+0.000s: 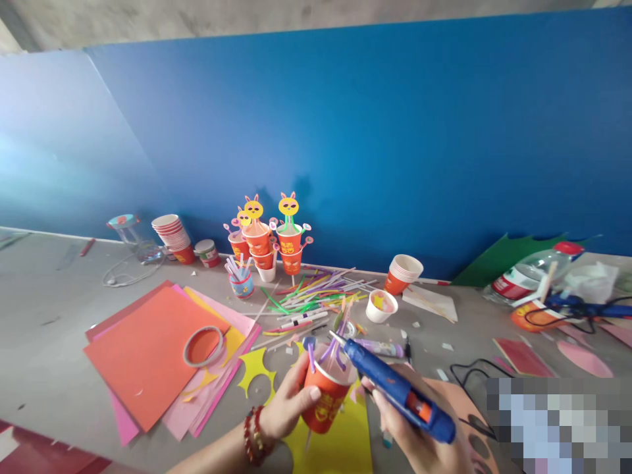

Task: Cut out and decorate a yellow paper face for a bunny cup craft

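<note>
My left hand [291, 401] is closed around a red paper cup [328, 398] with yellow lettering. A thin stick pokes out below the cup, and purple pipe cleaners [334, 355] rise from its mouth. In my right hand [405, 421] is a blue hot glue gun [395, 385], its nozzle pointing left over the cup's rim, close to the pipe cleaners. Whether the nozzle touches them I cannot tell. Yellow paper with cut-out holes [353, 428] lies beneath the cup.
Finished cup figures with yellow faces [289, 207] stand by the blue wall. Loose pipe cleaners [316, 293] spread before them. Coloured paper sheets [148, 355] and a tape roll [203, 346] lie left. A white cup [382, 307], stacked cups [402, 273] and a bottle [536, 273] sit right, near black cables.
</note>
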Demonstrator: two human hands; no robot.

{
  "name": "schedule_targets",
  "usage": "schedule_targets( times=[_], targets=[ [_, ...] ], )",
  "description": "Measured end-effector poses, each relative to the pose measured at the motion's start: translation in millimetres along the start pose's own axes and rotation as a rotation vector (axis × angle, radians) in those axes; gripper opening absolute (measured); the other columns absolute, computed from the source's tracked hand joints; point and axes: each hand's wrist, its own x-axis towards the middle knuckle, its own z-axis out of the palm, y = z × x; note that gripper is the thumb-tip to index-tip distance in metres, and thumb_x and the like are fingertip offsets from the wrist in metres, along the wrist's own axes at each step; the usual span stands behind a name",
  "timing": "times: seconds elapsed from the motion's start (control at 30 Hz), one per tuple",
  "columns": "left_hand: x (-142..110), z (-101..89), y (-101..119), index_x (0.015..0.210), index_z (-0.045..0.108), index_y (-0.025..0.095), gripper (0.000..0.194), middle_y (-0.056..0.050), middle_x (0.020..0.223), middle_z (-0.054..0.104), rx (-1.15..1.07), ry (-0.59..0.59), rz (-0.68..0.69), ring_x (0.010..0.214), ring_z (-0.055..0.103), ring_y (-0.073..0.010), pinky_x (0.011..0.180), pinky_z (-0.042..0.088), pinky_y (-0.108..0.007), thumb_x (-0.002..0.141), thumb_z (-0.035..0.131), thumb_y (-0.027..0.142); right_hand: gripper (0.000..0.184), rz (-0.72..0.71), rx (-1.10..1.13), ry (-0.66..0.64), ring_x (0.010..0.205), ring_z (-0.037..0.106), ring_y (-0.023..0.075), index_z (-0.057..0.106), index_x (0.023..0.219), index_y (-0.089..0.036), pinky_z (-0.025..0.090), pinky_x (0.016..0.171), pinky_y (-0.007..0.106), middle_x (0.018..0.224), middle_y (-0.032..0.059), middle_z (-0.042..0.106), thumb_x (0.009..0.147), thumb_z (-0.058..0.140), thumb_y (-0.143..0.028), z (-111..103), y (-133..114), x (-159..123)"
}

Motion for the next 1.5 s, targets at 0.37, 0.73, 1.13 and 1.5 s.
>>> schedule_targets(
  times=[0.37, 0.73, 1.13, 1.5],
  targets=[
    [6.1, 3.5, -7.5, 0.109, 0.068, 0.008, 0.050, -0.018, 0.097, 0.072, -0.370, 0.073, -0.165, 0.076, 0.071, -0.0231, 0.071, 0.054, -0.033, 0.088, 0.064, 0.053, 0.016, 0.175, 0.283, 0.176, 0.052, 0.062, 0.0162, 0.066, 0.095, -0.018, 0.056, 0.054, 0.027, 0.065, 0.0022, 0.066, 0.093, 0.060, -0.033, -26.2, 5.5, 22.1],
    [10.4, 6.7, 15.1, 0.110, 0.070, 0.008, 0.055, -0.016, 0.093, 0.070, -0.480, 0.125, -0.230, 0.076, 0.066, -0.0240, 0.072, 0.051, -0.035, 0.089, 0.056, 0.058, 0.035, 0.407, 0.309, 0.813, 0.057, 0.057, 0.0128, 0.058, 0.095, -0.021, 0.053, 0.055, 0.028, 0.088, 0.0025, 0.066, 0.078, 0.048, -0.050, -106.7, 102.5, 69.1],
    [7.1, 8.7, 10.5, 0.098, 0.075, 0.012, 0.047, -0.014, 0.086, 0.072, -0.372, 0.189, -0.218, 0.078, 0.066, -0.0267, 0.074, 0.052, -0.037, 0.081, 0.068, 0.055, 0.031, 0.429, -0.816, 0.310, 0.100, 0.063, 0.0291, 0.060, 0.110, -0.016, 0.048, 0.084, 0.037, 0.108, 0.0146, 0.064, 0.079, 0.057, -0.013, -127.0, 190.9, 60.7],
    [4.8, 11.3, 8.4, 0.088, 0.077, 0.012, 0.045, -0.014, 0.084, 0.073, -0.404, 0.188, -0.256, 0.078, 0.068, -0.0280, 0.077, 0.052, -0.037, 0.081, 0.070, 0.055, 0.049, 0.478, -1.206, 0.038, 0.103, 0.065, 0.0303, 0.053, 0.127, -0.006, 0.047, 0.086, 0.036, 0.112, 0.0202, 0.067, 0.079, 0.055, -0.010, -110.7, 216.9, 55.9]
  ],
)
